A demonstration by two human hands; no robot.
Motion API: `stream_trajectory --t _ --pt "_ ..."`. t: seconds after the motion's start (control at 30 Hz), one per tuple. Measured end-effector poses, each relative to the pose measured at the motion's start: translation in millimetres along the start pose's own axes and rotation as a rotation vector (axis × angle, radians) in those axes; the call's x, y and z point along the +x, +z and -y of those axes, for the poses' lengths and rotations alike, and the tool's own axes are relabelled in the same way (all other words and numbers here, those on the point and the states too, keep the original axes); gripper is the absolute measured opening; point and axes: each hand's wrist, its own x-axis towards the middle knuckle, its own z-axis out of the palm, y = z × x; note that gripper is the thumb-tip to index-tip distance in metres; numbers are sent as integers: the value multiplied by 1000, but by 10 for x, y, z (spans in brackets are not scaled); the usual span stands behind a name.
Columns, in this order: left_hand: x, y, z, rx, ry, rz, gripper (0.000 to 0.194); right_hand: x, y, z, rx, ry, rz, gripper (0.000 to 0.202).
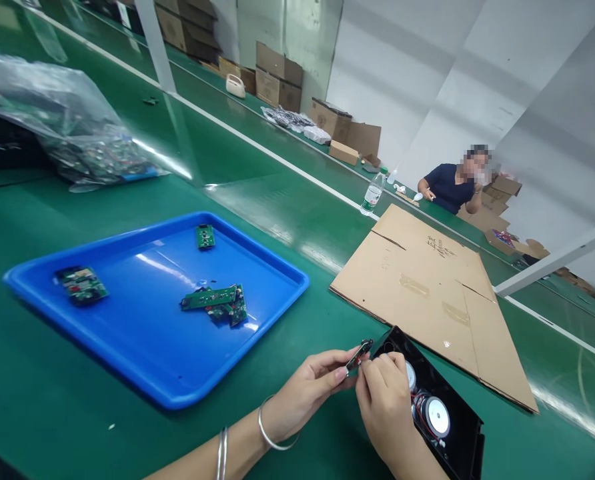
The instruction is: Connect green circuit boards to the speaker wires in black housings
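Observation:
My left hand (pixel 313 385) pinches a small green circuit board (pixel 356 357) on edge between thumb and fingers. Close against it, the curled fingers of my right hand (pixel 386 393) meet the board's lower end; what they grip is hidden. Beneath and beyond my right hand lies a black open housing (pixel 457 427). Inside it sit round speakers (pixel 436 417) with white backs, along with red and black wires (pixel 419 404). Part of the housing is covered by my right hand and forearm.
A blue tray (pixel 142 360) holding several circuit boards (pixel 212 300) stands left on the green table. Flattened cardboard (pixel 427 280) lies beyond the housing, with a water bottle (pixel 373 192) behind it. A clear bag of boards (pixel 102 147) is far left. Another person (pixel 450 187) sits across.

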Motion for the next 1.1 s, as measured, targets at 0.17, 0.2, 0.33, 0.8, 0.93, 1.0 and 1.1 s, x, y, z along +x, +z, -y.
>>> stream_trajectory --t 0.17,0.2,0.33,0.8,0.93,1.0,1.1 --pt "57 -42 -3 93 47 -19 28 48 -14 -15 -61 -13 37 29" --pt "68 -49 -9 127 59 -27 28 69 -46 -17 -64 -14 60 29" --pt "86 -72 -34 179 -10 26 44 142 -332 -43 71 48 146 16" --pt "-95 421 114 405 -146 32 41 -551 -1059 -571 -51 319 576 27" --pt "9 553 281 330 26 -123 44 -477 -689 -510 37 329 377 28" --pt "69 542 357 331 105 -181 46 -460 -563 -494 93 326 347 20" --pt "90 512 399 406 144 -236 41 -494 -527 -553 113 390 289 12"
